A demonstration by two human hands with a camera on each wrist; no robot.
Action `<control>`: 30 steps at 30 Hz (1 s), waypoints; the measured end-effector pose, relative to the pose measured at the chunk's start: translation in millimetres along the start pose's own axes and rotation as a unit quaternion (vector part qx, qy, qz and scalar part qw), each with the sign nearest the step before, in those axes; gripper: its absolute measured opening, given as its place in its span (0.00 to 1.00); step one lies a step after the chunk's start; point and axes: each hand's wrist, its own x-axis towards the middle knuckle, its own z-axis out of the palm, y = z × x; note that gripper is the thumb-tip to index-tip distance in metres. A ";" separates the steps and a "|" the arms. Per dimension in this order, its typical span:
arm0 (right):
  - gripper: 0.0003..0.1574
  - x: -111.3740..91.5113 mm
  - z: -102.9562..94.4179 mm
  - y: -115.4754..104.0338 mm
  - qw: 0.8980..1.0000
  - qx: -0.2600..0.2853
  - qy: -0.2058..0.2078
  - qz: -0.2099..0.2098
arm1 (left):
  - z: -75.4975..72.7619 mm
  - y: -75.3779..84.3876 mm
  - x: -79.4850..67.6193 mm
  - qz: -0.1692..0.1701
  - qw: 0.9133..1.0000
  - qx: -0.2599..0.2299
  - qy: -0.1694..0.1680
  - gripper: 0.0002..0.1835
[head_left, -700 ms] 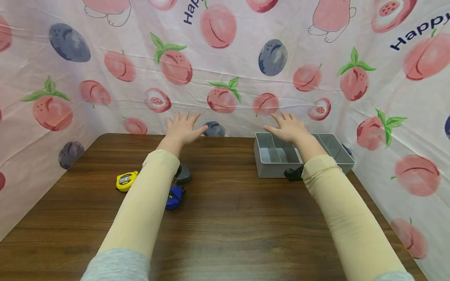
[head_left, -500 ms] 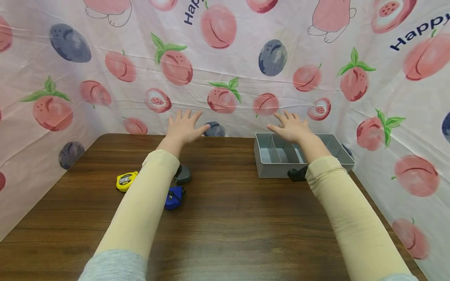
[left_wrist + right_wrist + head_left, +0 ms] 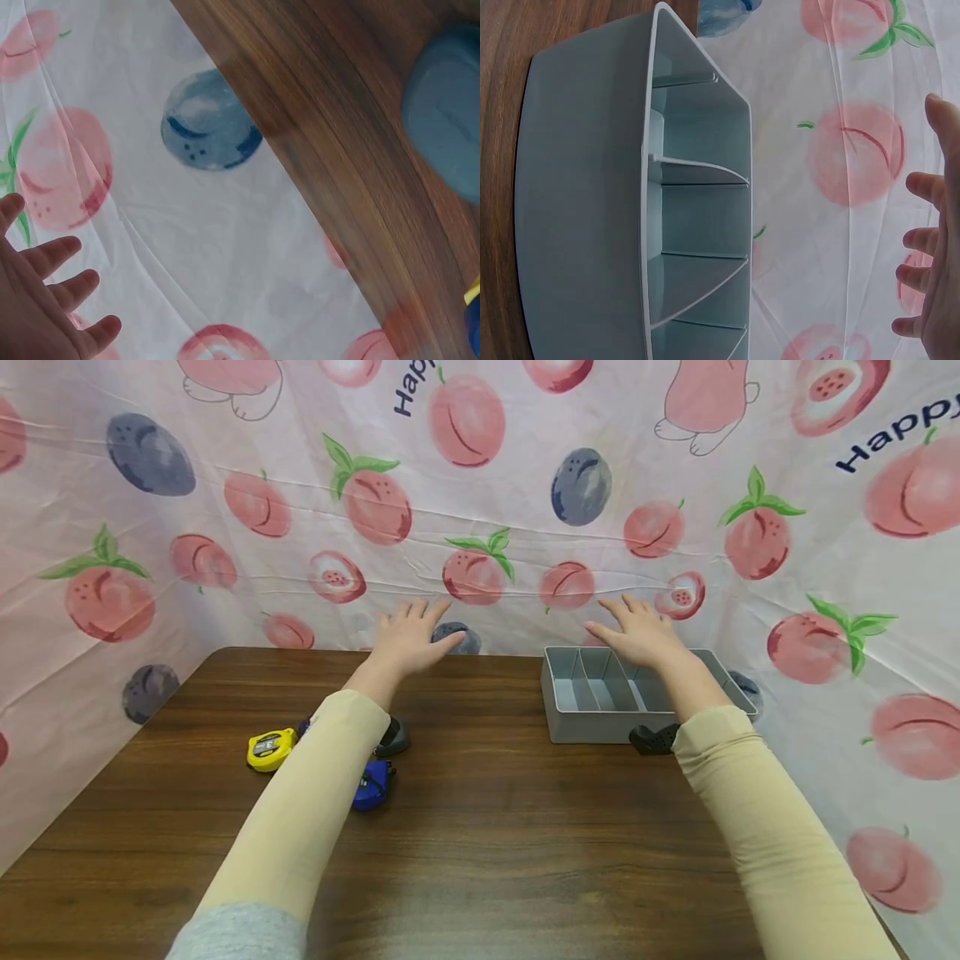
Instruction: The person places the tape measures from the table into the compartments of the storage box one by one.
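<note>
My left hand [image 3: 408,639] is held in the air above the far side of the table, fingers spread and holding nothing. Under that forearm lie a yellow tape measure [image 3: 272,750], a blue tape measure [image 3: 371,787] and a dark grey rounded object [image 3: 396,739], partly hidden by the sleeve. The grey object [image 3: 446,112] also shows at the right of the left wrist view. My right hand [image 3: 641,633], likewise spread and holding nothing, hovers over a grey divided box [image 3: 592,727]. In the right wrist view, no objects show inside the visible compartments.
The brown wooden table [image 3: 480,860] is bordered at the back and sides by a pale cloth [image 3: 495,468] printed with fruit. A black device [image 3: 652,739] sits at my right wrist. Something dark [image 3: 303,727] peeks out beside the yellow tape measure.
Both hands have drifted to the right in the head view, the left one nearer the middle and the right one farther over the box. The tape measures and box stay where they were.
</note>
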 end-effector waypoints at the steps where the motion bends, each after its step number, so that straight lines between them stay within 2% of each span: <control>1: 0.48 -1.9 -0.8 0.8 1.000 0.004 0.001 0.001 | 1.6 1.2 -0.1 0.003 1.000 -0.004 0.001 0.39; 8: 0.47 -14.6 -4.3 7.8 1.000 0.021 0.016 -0.008 | 8.9 11.9 -3.8 0.024 0.999 -0.035 -0.001 0.40; 15: 0.45 -22.5 -8.5 18.4 0.998 0.044 0.037 -0.017 | 15.5 21.6 -7.5 0.033 0.995 -0.092 0.000 0.39; 23: 0.44 -33.6 -3.0 36.6 0.995 0.071 0.063 -0.018 | 33.4 30.9 -9.3 0.049 0.992 -0.113 0.011 0.39; 30: 0.42 -45.7 0.0 52.5 0.991 0.105 0.085 -0.025 | 47.9 41.3 -11.8 0.065 0.984 -0.162 0.027 0.39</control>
